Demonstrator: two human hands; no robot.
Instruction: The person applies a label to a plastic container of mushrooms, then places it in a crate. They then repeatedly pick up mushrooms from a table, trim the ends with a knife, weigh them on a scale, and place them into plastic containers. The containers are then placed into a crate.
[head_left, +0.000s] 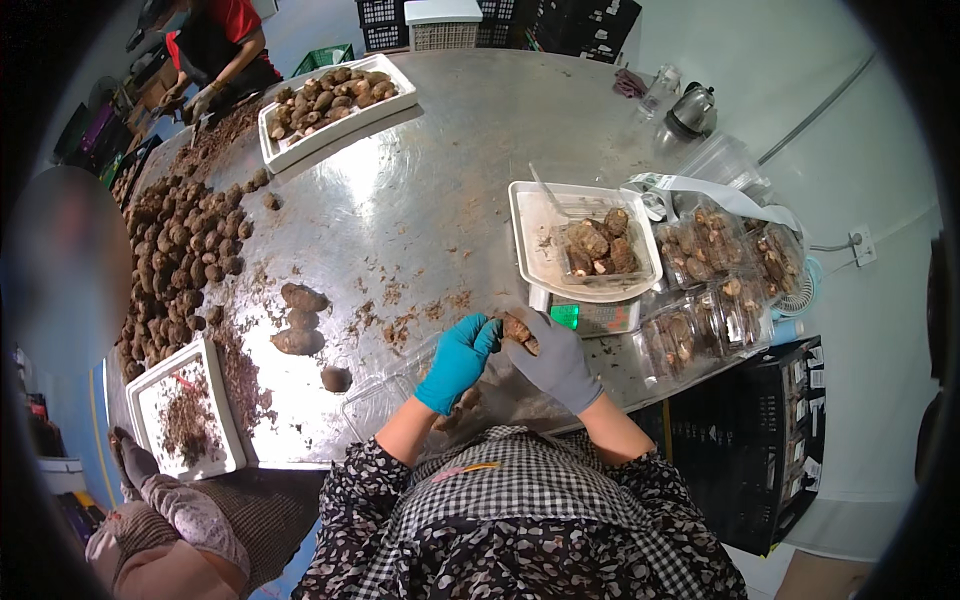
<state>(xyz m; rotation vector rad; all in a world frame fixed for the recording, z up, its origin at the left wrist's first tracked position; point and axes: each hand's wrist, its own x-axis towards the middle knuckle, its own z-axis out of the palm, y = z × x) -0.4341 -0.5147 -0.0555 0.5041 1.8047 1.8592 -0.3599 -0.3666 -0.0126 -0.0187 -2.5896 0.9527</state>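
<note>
My left hand (457, 360), in a teal glove, and my right hand (553, 360), in a grey glove, meet in front of me. Between them is a brown, rough-skinned taro corm (517, 330), with the grey fingers curled round it and the teal fingertips at its left end. Under my left hand an open clear plastic container (379, 401) holds some corms (459, 409), partly hidden. Beyond my right hand a digital scale (616, 318) bears a white tray (529, 259) with a filled clear plastic container (641, 259) on it. Several loose corms (298, 341) lie to the left.
A large heap of corms (180, 247) covers the table's left side. A white foam tray (232, 420) of peelings stands near its edge; another tray (337, 124) holds corms. Packed plastic containers (701, 247) stand at the right, with a kettle (691, 112) behind. Co-workers are at the left.
</note>
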